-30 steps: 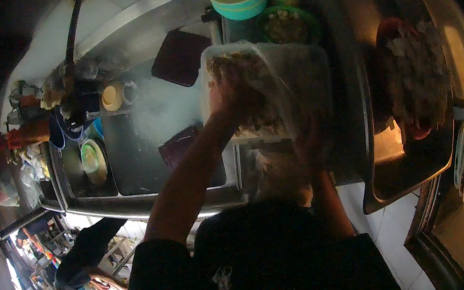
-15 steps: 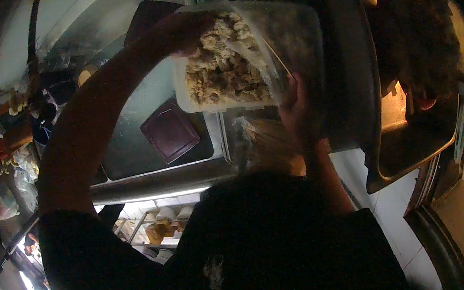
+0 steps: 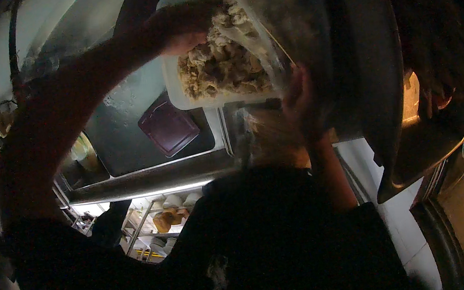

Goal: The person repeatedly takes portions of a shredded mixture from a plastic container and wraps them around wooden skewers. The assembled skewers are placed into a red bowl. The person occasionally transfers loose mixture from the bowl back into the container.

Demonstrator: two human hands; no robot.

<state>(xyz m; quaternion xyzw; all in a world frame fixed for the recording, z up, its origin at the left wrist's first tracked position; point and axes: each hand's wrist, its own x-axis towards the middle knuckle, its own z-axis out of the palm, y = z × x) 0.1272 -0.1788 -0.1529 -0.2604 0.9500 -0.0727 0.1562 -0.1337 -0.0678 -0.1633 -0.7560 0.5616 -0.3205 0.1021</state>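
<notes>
A translucent white rectangular tub (image 3: 173, 88) holds many pale brown food pieces (image 3: 217, 69), perhaps cut meat. Thin clear plastic film (image 3: 248, 35) lies across its right part. My left hand (image 3: 188, 35) reaches over the tub's far left side, right by the food; its fingers are lost in shadow. At the tub's near right corner, my right hand (image 3: 299, 96) is closed on the near end of a thin wooden skewer (image 3: 279, 43). The skewer slants away to the far left, along the film's edge.
Left of the tub, a purple square lid (image 3: 169, 128) lies on a dark metal worktop (image 3: 124, 154). Clear plastic wrapping (image 3: 264, 125) with brownish contents sits nearer me. A large metal tray (image 3: 404, 174) stands at the right. Below the counter, a rack holds white bowls (image 3: 174, 202).
The view has shifted a little, so the tub appears higher. My left forearm lies farther left and lower in the picture. My right hand keeps its hold on the skewer.
</notes>
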